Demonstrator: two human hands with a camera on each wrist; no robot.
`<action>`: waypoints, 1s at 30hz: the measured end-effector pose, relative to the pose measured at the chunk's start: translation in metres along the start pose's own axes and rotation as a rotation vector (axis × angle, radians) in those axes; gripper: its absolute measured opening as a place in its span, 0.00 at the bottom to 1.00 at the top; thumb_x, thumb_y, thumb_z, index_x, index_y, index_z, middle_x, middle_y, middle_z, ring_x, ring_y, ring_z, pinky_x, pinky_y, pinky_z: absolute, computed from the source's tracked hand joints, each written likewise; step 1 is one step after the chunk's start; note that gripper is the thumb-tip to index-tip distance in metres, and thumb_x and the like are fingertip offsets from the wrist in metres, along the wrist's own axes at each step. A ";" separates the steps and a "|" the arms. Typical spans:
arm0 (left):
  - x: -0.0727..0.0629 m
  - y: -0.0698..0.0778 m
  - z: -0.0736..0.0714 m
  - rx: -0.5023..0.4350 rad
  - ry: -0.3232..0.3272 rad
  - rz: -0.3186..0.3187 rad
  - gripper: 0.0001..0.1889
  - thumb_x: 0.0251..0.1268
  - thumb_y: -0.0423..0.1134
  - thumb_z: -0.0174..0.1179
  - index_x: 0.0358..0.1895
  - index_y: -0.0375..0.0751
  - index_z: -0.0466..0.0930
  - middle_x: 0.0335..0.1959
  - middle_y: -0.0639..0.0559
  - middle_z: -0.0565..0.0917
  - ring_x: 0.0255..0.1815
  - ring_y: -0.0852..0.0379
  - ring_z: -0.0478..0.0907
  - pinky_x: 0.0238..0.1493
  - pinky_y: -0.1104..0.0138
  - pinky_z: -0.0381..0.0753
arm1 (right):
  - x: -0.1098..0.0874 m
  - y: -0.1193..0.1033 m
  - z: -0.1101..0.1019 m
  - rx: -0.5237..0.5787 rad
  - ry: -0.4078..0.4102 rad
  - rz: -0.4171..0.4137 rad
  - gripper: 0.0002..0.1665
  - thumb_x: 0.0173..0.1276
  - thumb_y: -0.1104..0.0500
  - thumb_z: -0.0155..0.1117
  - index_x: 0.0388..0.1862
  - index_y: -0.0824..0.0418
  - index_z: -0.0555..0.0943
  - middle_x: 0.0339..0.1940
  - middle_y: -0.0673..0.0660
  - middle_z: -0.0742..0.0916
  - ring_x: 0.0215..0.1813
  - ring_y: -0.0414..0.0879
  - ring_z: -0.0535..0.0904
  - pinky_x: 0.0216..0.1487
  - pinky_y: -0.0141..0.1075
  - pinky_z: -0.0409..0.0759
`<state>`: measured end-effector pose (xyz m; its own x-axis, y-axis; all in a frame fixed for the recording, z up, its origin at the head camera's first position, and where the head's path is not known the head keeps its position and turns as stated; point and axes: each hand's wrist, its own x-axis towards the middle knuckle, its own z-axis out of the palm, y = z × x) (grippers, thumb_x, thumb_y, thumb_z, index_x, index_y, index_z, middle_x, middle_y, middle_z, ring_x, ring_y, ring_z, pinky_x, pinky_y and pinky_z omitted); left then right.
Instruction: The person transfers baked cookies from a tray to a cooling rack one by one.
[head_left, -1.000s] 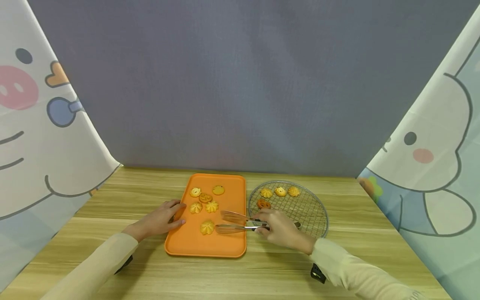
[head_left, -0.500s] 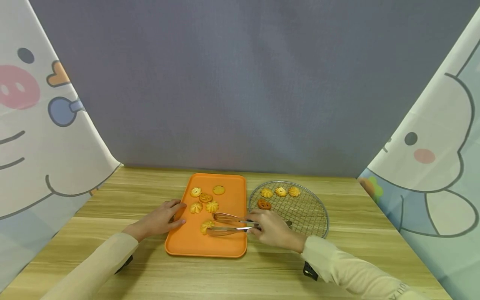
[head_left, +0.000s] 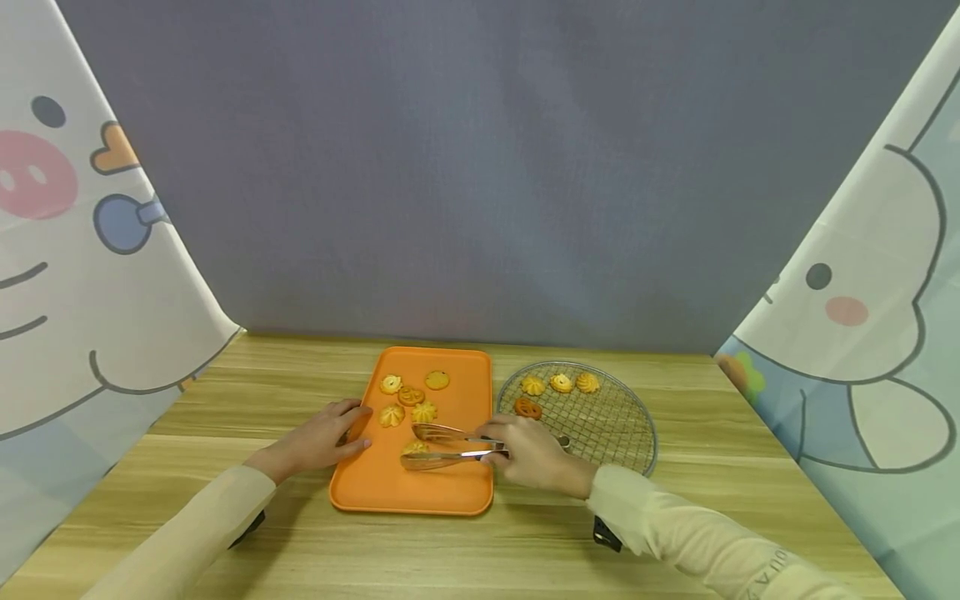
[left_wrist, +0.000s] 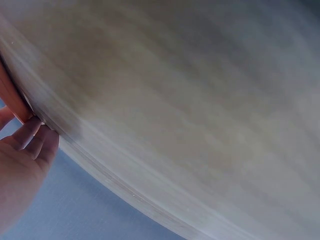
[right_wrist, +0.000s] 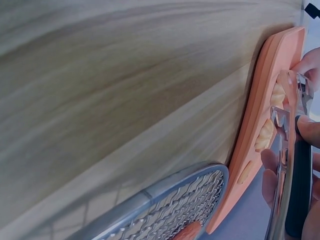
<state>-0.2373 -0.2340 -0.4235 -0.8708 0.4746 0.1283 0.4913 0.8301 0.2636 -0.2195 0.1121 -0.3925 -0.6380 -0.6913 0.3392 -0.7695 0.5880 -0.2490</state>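
In the head view my left hand (head_left: 321,437) holds the left rim of the orange tray (head_left: 453,492); the left wrist view shows its fingers (left_wrist: 42,140) at the tray's edge. My right hand (head_left: 528,450) grips metal tongs (head_left: 442,460) with dark handles, reaching over the tray from the right. The tongs' spread ends lie on either side of a ridged golden cookie (head_left: 416,448), partly hidden by the near arm; contact cannot be made out. Farther back on the tray lie several more cookies (head_left: 424,413), among them a pretzel-shaped one (head_left: 410,396) and a flat round one (head_left: 437,380).
Right of the tray stands a round wire rack (head_left: 600,425). Three pale cookies (head_left: 561,383) and a browner pretzel-shaped cookie (head_left: 528,407) rest on its far and left side. Wooden table (head_left: 285,375) surrounds both. A grey cloth (head_left: 480,208) hangs behind.
My right hand has moved left with the tongs, bringing their ends from right of the near cookie to both sides of it. My left hand and the tray have stayed put.
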 end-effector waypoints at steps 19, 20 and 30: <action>0.000 -0.001 0.000 0.010 0.013 0.014 0.28 0.64 0.50 0.55 0.60 0.34 0.68 0.60 0.32 0.67 0.61 0.34 0.65 0.55 0.44 0.69 | 0.003 -0.003 0.002 0.002 -0.018 0.006 0.17 0.59 0.59 0.65 0.48 0.59 0.82 0.46 0.52 0.84 0.28 0.32 0.73 0.27 0.21 0.70; 0.000 -0.001 0.000 0.012 0.013 0.013 0.28 0.64 0.50 0.55 0.60 0.34 0.68 0.61 0.32 0.67 0.61 0.34 0.65 0.55 0.44 0.69 | 0.003 -0.004 0.002 0.004 -0.017 0.007 0.17 0.60 0.59 0.65 0.48 0.58 0.82 0.46 0.52 0.84 0.28 0.33 0.73 0.27 0.21 0.70; -0.001 -0.001 0.001 0.015 0.016 0.007 0.28 0.63 0.51 0.54 0.60 0.36 0.69 0.60 0.34 0.68 0.60 0.35 0.65 0.55 0.45 0.69 | 0.001 -0.004 0.002 0.008 -0.009 0.014 0.17 0.59 0.60 0.65 0.49 0.59 0.81 0.48 0.53 0.84 0.31 0.35 0.76 0.31 0.23 0.73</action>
<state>-0.2372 -0.2348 -0.4252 -0.8677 0.4755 0.1451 0.4971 0.8315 0.2480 -0.2174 0.1080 -0.3932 -0.6491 -0.6867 0.3273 -0.7605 0.5946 -0.2608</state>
